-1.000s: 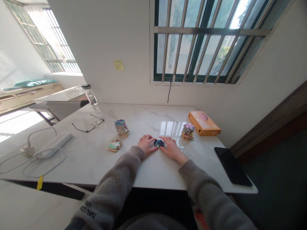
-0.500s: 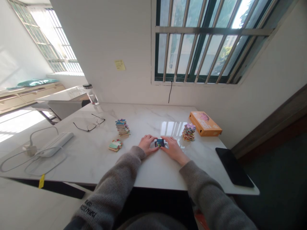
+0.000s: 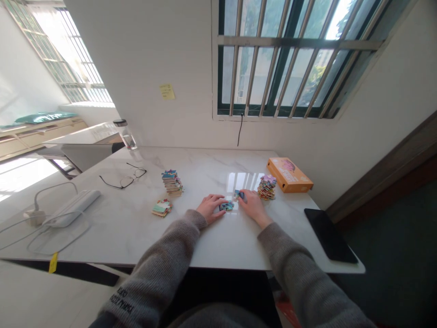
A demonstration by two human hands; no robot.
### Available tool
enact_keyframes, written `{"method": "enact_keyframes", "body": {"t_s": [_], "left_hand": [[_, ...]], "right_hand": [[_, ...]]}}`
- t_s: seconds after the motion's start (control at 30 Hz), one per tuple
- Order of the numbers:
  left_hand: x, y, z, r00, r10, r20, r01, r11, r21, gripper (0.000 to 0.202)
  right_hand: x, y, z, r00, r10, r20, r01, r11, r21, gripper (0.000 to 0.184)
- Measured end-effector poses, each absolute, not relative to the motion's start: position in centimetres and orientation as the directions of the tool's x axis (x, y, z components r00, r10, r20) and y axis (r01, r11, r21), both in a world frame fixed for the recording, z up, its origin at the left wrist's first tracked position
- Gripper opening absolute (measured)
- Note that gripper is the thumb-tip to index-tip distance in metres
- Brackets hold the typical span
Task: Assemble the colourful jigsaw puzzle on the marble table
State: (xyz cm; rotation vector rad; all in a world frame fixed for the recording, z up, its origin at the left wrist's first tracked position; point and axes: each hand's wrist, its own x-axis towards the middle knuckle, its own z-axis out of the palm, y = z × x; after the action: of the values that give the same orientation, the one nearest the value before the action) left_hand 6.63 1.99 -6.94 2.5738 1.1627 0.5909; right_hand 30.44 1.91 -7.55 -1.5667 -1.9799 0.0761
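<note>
At a marbled white tabletop [image 3: 218,243], the left hand's [image 3: 211,208] fingers clasp a blue jigsaw piece [image 3: 227,206]; toward two o'clock, the right hand's [image 3: 253,205] fingers pinch another piece [image 3: 237,194].

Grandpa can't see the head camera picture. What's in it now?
The left hand touches a blue puzzle piece on a white table; the right hand holds a second piece, apart from it. Three puzzle stacks and an orange box sit around them.

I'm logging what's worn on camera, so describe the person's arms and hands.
The left sleeve and right sleeve are long, grey-brown and knitted. Dark lettering, too blurred to read, marks the left one. The left hand and right hand are ungloved.
</note>
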Motion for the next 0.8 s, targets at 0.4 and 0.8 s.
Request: {"method": "enact_keyframes", "body": {"t_s": [0.4, 0.8], "left_hand": [[6.5, 2.1, -6.7, 0.609, 0.747, 0.266, 0.632, -0.660, 0.406, 0.028], [6.5, 2.5, -7.4, 0.568, 0.762, 0.309, 0.617, -0.644, 0.452, 0.027]], "right_hand": [[30.3, 3.0, -7.3, -0.090, 0.923, 0.375, 0.930, 0.213, -0.301, 0.021], [29.3, 0.8, -6.8, -0.178, 0.868, 0.463, 0.849, 0.373, -0.375, 0.029]]}}
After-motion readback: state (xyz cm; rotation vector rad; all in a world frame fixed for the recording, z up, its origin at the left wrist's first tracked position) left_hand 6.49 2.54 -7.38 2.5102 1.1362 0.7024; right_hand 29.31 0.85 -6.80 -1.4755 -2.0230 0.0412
